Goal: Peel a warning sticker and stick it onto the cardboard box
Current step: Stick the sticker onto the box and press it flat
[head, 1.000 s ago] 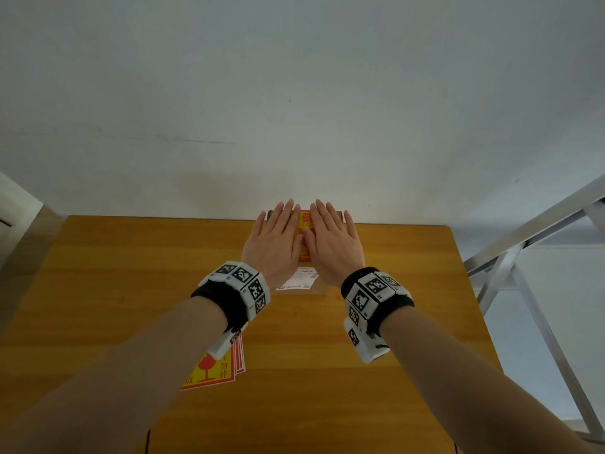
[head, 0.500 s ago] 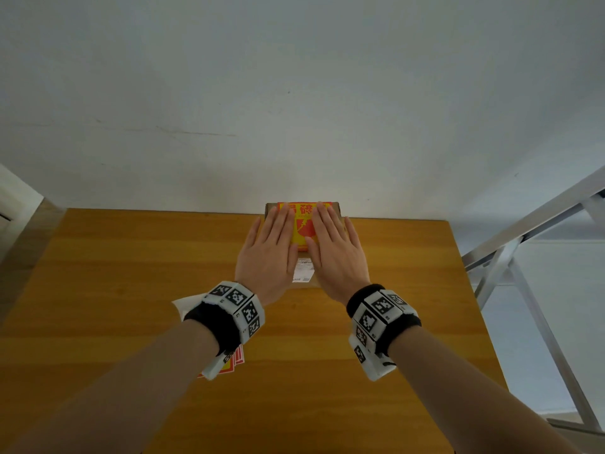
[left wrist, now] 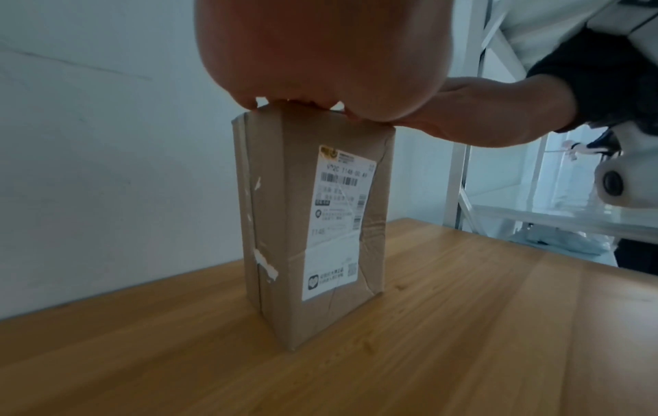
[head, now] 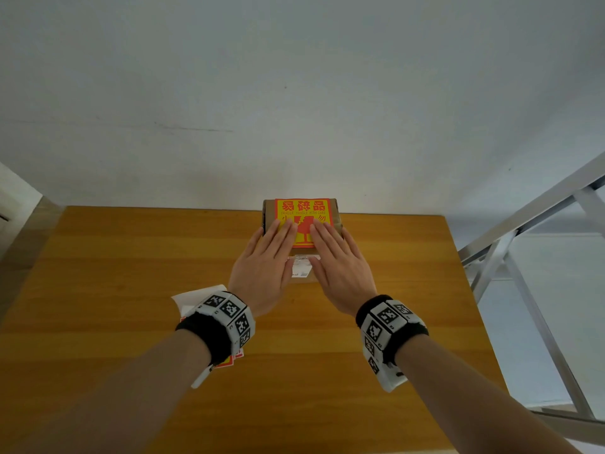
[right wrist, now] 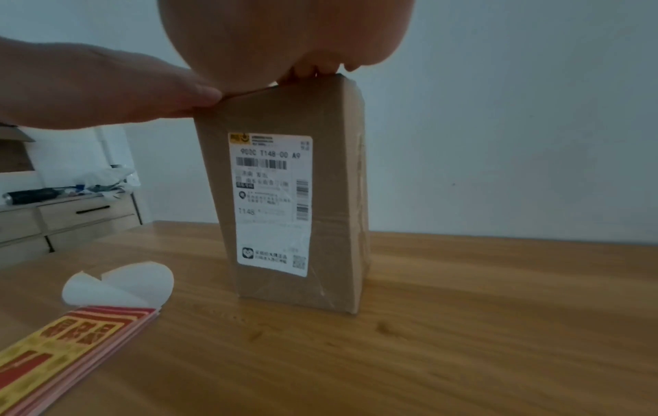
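A tall brown cardboard box (head: pixel 269 211) stands upright at the table's far edge, by the wall. A yellow and red warning sticker (head: pixel 302 213) lies flat on its top face. My left hand (head: pixel 262 270) and right hand (head: pixel 340 270) lie flat on the near part of that top, fingers straight, side by side, with the sticker's red glass symbol between them. The wrist views show the box (left wrist: pixel 313 214) (right wrist: pixel 288 197) from the front with a white shipping label (right wrist: pixel 272 202), and both palms pressing on its top edge.
A stack of warning stickers (right wrist: pixel 53 354) lies on the wooden table (head: pixel 131 263) near my left wrist, with a curled white backing sheet (right wrist: pixel 121 284) on it. A metal frame (head: pixel 523 244) stands to the right of the table. A drawer unit (right wrist: pixel 53 216) stands far left.
Both hands have slid back toward me across the box top. The sticker's upper half, covered before, now shows beyond the fingertips.
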Action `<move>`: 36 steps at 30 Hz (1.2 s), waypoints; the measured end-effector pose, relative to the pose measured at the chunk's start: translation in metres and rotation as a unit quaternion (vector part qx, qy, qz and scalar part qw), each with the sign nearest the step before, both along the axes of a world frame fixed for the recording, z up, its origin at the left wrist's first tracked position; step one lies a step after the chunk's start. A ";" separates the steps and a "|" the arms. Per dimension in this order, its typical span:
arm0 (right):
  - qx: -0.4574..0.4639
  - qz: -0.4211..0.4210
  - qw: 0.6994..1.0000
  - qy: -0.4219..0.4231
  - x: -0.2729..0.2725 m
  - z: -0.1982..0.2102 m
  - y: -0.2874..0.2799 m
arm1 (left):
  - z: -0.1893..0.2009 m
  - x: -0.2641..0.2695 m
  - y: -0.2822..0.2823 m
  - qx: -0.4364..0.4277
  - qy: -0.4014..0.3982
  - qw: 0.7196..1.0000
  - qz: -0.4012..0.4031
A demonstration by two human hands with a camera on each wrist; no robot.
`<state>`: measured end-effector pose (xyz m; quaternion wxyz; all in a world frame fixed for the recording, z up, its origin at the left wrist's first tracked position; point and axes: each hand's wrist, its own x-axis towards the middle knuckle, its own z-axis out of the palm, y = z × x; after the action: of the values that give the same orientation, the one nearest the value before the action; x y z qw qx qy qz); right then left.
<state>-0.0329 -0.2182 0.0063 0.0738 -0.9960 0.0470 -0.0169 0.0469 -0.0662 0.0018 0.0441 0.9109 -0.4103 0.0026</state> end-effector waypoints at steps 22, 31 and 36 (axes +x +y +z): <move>0.080 -0.080 0.993 0.044 0.061 0.017 -0.029 | 0.018 0.049 -0.045 0.013 0.101 0.992 0.071; 0.024 -0.033 0.999 0.037 0.050 0.011 -0.019 | 0.012 0.038 -0.038 0.005 0.065 0.995 0.071; 0.061 -0.028 0.997 0.036 0.049 0.013 -0.021 | 0.015 0.037 -0.035 -0.010 0.078 0.994 0.071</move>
<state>0.0166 -0.2388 0.0192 0.1323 -0.9879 0.0785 0.0200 0.0844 -0.1012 0.0166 0.0850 0.9344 -0.3403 -0.0614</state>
